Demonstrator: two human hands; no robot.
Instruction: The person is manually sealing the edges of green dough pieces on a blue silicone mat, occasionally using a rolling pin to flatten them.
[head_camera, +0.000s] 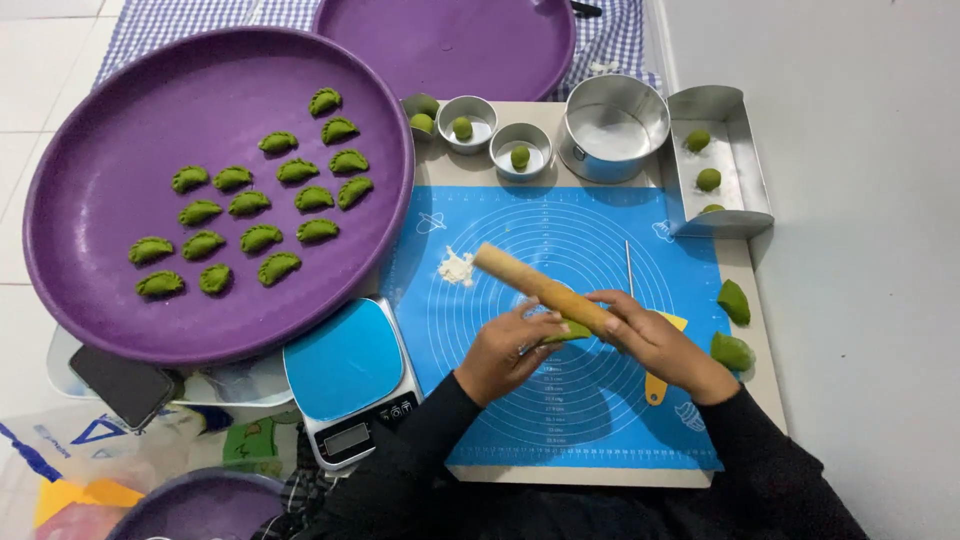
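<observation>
My left hand (508, 350) and my right hand (652, 338) both rest on a wooden rolling pin (530, 281) that lies diagonally over the blue silicone mat (560, 420). Under the pin, between my hands, a flat piece of green dough (570, 331) shows. A small heap of white flour (457, 267) lies on the mat just left of the pin's far end. A yellow scraper (657, 385) pokes out from beneath my right wrist.
A large purple tray (100, 120) on the left holds several green folded dumplings (250, 203). A kitchen scale (345, 370) stands by the mat. Small tins with green dough balls (520, 157), a round metal pan (612, 128), a metal tray (725, 160) and two shaped green pieces (733, 325) sit around it.
</observation>
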